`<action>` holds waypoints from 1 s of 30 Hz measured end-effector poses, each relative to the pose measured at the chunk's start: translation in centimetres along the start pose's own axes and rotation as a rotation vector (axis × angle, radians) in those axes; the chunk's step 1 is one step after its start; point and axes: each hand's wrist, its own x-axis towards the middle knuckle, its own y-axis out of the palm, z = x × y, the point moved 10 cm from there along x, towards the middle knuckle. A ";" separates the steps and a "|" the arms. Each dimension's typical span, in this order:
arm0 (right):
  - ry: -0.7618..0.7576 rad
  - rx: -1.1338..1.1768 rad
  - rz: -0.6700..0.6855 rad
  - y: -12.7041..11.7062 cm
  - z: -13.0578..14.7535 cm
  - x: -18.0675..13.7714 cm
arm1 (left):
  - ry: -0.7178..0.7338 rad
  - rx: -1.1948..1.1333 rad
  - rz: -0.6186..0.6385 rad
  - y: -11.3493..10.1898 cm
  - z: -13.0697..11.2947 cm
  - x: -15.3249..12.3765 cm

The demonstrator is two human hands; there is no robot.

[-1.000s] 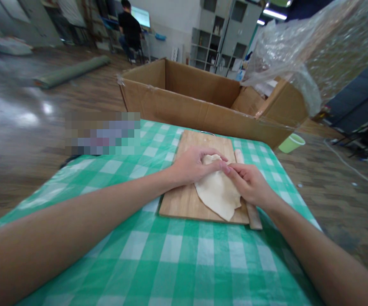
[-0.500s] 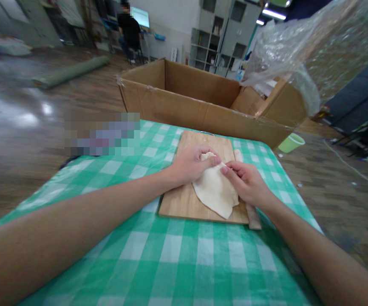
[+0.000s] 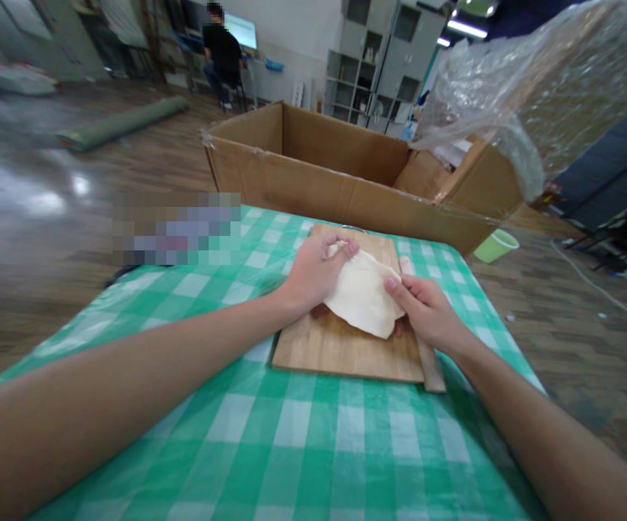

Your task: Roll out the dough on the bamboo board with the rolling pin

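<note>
A board (image 3: 335, 354) is lying on the bench (image 3: 292, 427), a pin (image 3: 431, 365) along its right edge. Above the board, dough (image 3: 365, 297) is hanging, its long axis running far-left to near-right, tip pointing near-right. The right hand (image 3: 427, 307) is pinching its right edge, the left hand (image 3: 316, 271) its far-left edge. Shaping seems in hand, the next move likely calling for even support.
</note>
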 end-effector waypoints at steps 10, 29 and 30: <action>0.032 0.068 -0.022 -0.3 -0.5 0.1 | 0.066 0.030 0.002 0.0 -0.5 0.1; -0.127 -0.201 -0.055 -1.1 0.8 0.3 | 0.052 0.126 0.069 0.8 -1.3 -0.5; -0.141 -0.216 -0.070 -1.1 1.0 0.2 | 0.057 0.130 0.063 0.8 -1.3 -0.5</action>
